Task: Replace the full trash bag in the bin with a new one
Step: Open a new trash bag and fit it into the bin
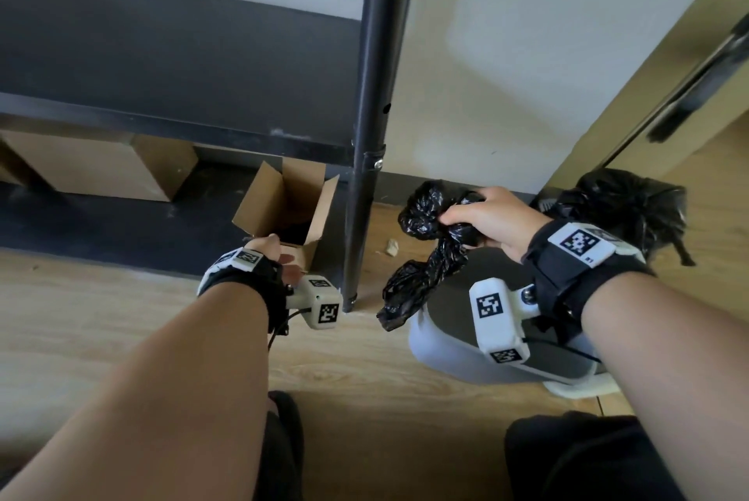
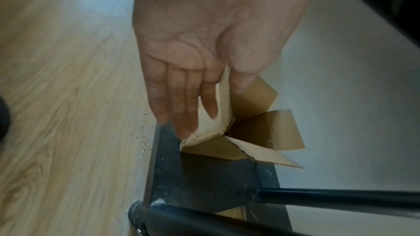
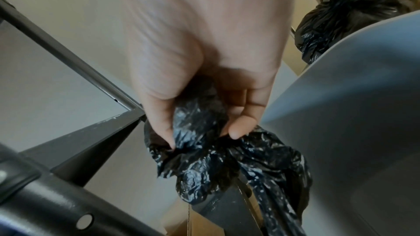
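My right hand grips a crumpled black trash bag above the far rim of the grey bin; a twisted tail of the bag hangs down over the bin's left edge. A full, tied black trash bag sits on the floor behind the bin. My left hand is at the small open cardboard box, fingers straight along its near wall, thumb on the other side of the edge.
A black metal pole stands between the box and the bin, joined to a dark shelf frame. A wooden door is on the right. A larger cardboard box sits under the shelf. A paper scrap lies on the wood floor.
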`<state>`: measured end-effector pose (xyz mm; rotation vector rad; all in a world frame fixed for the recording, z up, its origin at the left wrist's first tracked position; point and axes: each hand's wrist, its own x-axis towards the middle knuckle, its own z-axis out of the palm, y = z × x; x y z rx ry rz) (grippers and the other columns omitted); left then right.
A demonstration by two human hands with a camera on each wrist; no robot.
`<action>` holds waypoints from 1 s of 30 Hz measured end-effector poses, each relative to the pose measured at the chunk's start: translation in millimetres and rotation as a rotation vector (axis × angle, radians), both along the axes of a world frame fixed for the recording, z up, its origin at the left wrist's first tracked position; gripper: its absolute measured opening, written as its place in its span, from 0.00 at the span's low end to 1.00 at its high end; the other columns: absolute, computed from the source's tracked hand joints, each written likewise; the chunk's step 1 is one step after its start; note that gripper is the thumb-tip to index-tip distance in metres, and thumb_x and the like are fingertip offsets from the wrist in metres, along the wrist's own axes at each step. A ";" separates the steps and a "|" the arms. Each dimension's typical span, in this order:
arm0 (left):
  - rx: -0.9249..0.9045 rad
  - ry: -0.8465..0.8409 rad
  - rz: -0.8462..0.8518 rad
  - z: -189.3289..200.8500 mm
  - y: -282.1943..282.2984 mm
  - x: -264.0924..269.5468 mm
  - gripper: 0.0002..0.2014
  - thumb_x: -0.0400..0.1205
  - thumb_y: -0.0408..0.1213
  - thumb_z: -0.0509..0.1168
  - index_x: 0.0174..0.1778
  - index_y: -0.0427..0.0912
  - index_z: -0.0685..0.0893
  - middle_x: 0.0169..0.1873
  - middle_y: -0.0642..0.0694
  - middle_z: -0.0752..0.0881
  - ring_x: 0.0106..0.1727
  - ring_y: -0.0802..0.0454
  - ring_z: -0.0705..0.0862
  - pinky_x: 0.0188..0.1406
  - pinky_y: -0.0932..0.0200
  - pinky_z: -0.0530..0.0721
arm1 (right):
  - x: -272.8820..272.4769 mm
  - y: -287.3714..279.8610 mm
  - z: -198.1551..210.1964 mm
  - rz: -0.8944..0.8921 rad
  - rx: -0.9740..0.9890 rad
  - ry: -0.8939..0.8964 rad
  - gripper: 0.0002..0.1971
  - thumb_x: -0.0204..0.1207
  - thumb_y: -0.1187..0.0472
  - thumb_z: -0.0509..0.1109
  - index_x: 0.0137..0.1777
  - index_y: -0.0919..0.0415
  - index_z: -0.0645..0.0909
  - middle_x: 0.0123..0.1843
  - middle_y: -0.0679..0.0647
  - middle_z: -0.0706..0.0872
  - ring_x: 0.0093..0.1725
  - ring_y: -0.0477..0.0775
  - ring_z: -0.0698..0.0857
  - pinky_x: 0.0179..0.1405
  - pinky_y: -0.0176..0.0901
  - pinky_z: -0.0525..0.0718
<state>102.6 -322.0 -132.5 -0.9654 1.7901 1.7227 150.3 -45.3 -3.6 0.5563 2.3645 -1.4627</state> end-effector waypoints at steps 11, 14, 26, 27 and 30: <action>-0.072 -0.073 -0.883 103.5 71.1 36.6 0.10 0.86 0.35 0.59 0.51 0.37 0.85 0.44 0.43 0.89 0.26 0.60 0.83 0.26 0.71 0.73 | 32.3 23.4 39.5 -0.015 0.026 0.067 0.13 0.65 0.66 0.73 0.50 0.68 0.83 0.48 0.62 0.85 0.50 0.61 0.84 0.52 0.48 0.80; -0.101 0.134 -0.951 140.3 106.6 44.2 0.09 0.85 0.30 0.61 0.56 0.33 0.84 0.41 0.44 0.88 0.26 0.60 0.86 0.26 0.68 0.79 | 42.3 31.4 51.7 -0.022 0.031 0.100 0.08 0.61 0.69 0.70 0.41 0.64 0.80 0.41 0.60 0.78 0.43 0.59 0.78 0.43 0.47 0.73; -0.307 0.476 -1.210 210.2 143.1 53.7 0.25 0.79 0.18 0.62 0.70 0.43 0.78 0.48 0.45 0.88 0.35 0.59 0.89 0.37 0.62 0.87 | 61.5 45.3 71.7 0.175 -0.139 0.116 0.20 0.59 0.82 0.59 0.50 0.73 0.83 0.34 0.65 0.79 0.30 0.59 0.78 0.23 0.36 0.72; -0.293 0.460 -1.188 206.3 141.4 53.6 0.22 0.79 0.18 0.61 0.67 0.40 0.80 0.43 0.43 0.88 0.32 0.60 0.89 0.38 0.62 0.88 | 61.5 44.9 70.9 0.184 -0.147 0.110 0.20 0.63 0.84 0.58 0.48 0.71 0.84 0.35 0.65 0.80 0.31 0.59 0.79 0.21 0.35 0.74; -0.259 0.454 -1.117 197.9 133.2 52.0 0.11 0.81 0.20 0.61 0.51 0.38 0.84 0.38 0.40 0.87 0.29 0.59 0.88 0.41 0.62 0.89 | 59.3 43.8 66.1 0.182 -0.178 0.128 0.23 0.67 0.86 0.57 0.52 0.66 0.85 0.42 0.67 0.83 0.41 0.62 0.83 0.30 0.41 0.81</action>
